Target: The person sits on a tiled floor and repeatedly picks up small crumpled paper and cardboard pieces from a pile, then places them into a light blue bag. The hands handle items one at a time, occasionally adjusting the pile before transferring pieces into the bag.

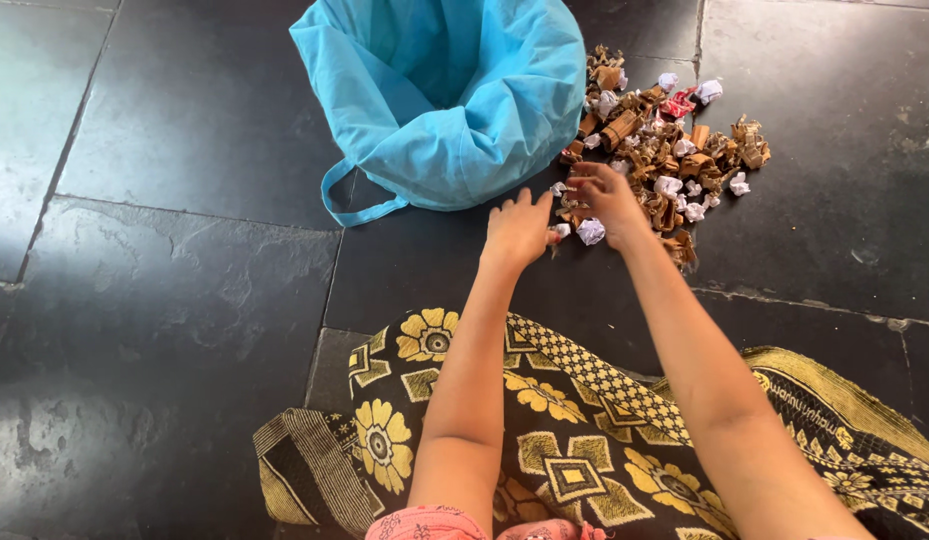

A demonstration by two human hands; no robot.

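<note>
Both hands reached over the dark stone floor [184,280] to a heap of crumpled brown and white scraps [664,150] beside an open blue cloth bag [444,90]. The left hand [517,230] lay flat at the heap's near edge, while the right hand [606,200] curled its fingers among the scraps. A black-and-yellow flowered cloth [574,440] covered the lap.

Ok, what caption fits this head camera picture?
Two hands, left hand and right hand, sorting crumpled paper scraps beside a blue bag.

blue bag [444,100]: top cut by upper edge | scraps under right hand [606,200], right of bag: hidden | left hand [516,230] grip below bag: unclear | patterned cloth [584,440]: cut by lower edge
</note>
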